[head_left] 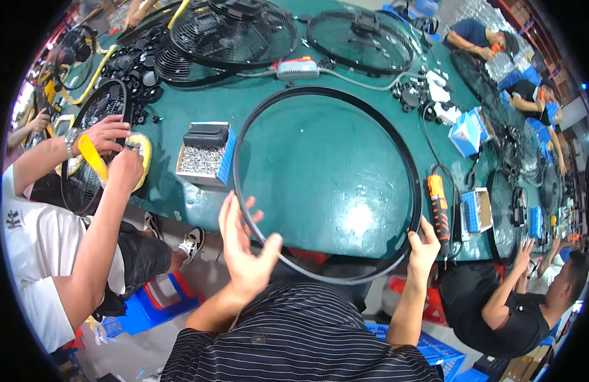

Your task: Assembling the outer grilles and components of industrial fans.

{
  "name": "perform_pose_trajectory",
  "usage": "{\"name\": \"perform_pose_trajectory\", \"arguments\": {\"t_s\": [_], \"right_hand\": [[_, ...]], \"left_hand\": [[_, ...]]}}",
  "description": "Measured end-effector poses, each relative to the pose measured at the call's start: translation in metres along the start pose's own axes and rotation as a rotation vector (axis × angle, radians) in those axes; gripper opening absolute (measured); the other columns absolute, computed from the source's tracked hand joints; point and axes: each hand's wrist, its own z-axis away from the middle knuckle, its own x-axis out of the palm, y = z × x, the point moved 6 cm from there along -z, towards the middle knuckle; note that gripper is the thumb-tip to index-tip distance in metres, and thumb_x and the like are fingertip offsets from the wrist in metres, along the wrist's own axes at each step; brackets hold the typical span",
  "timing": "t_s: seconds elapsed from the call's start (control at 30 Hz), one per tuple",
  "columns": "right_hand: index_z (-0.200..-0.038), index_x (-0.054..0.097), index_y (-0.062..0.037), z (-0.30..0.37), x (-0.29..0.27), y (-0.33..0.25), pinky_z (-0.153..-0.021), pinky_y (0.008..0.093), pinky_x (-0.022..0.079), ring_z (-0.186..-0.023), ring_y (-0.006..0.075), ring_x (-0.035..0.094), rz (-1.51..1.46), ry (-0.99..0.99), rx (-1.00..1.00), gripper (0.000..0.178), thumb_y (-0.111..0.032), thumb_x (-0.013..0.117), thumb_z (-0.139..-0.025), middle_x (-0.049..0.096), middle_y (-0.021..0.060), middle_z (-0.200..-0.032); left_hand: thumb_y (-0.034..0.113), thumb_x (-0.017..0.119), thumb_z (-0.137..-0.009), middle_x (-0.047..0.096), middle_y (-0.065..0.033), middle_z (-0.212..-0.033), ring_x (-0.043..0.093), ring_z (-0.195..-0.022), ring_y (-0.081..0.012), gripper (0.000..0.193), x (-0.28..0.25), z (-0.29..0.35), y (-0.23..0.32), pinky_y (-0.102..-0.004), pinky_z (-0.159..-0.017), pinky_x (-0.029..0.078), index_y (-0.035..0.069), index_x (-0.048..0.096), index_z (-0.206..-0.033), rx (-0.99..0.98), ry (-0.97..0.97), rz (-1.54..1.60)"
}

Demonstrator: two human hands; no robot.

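Observation:
A large thin black ring (pixel 326 90) is tilted in front of me, over the near edge of the green table. My right hand (pixel 424 247) grips the ring's near right side, thumb and fingers closed on it. At the near left side, my left hand (pixel 248 245) has its fingers spread and thumb apart. The rim passes between them, and I see no firm grip there. Left of the ring stands a blue and white box (pixel 228 159) of small metal screws (pixel 202 162), with a black block (pixel 205 135) on top. An orange and black electric screwdriver (pixel 438 207) lies to the right.
Black wire fan guards (pixel 234 38) and a grey power adapter (pixel 298 69) with cables lie on the far table (pixel 199 102). An open carton (pixel 478 210) sits right. A co-worker at left holds a yellow-handled tool (pixel 92 158); another person (pixel 530 305) sits right.

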Motion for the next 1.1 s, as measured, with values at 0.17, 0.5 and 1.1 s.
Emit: {"name": "perform_pose_trajectory", "arguments": {"t_s": [0.17,0.5,1.1], "right_hand": [[-0.144,0.055,0.0153,-0.024,0.001,0.002,-0.101,0.034,0.055,-0.116,0.0215,0.069,-0.235,-0.054,0.067,0.06,0.016,0.059,-0.084,0.069,0.0154,-0.133],[-0.145,0.055,0.0133,-0.04,0.017,0.002,-0.102,0.0355,0.056,-0.117,0.0234,0.068,-0.352,-0.109,0.05,0.06,0.017,0.055,-0.085,0.069,0.0169,-0.133],[-0.139,0.064,0.005,-0.045,0.026,0.003,-0.093,0.0374,0.051,-0.115,0.03,0.063,0.539,0.08,-0.401,0.053,-0.001,0.068,-0.086,0.066,0.0182,-0.13]], "left_hand": [[0.012,0.098,-0.071,0.017,-0.0239,-0.171,0.041,-0.151,-0.0417,0.132,0.02,0.009,0.056,-0.0499,-0.116,0.045,-0.002,0.01,-0.168,0.354,-0.105,0.221],[0.019,0.097,-0.075,0.023,-0.032,-0.165,0.04,-0.151,-0.0426,0.12,0.022,0.014,0.077,-0.0454,-0.116,0.046,-0.006,0.021,-0.164,0.552,-0.07,-0.035],[0.032,0.068,-0.094,0.044,-0.032,-0.157,0.033,-0.153,-0.0501,0.081,0.01,0.004,-0.054,-0.0623,-0.127,0.018,-0.009,0.039,-0.157,0.26,-0.21,-0.887]]}}
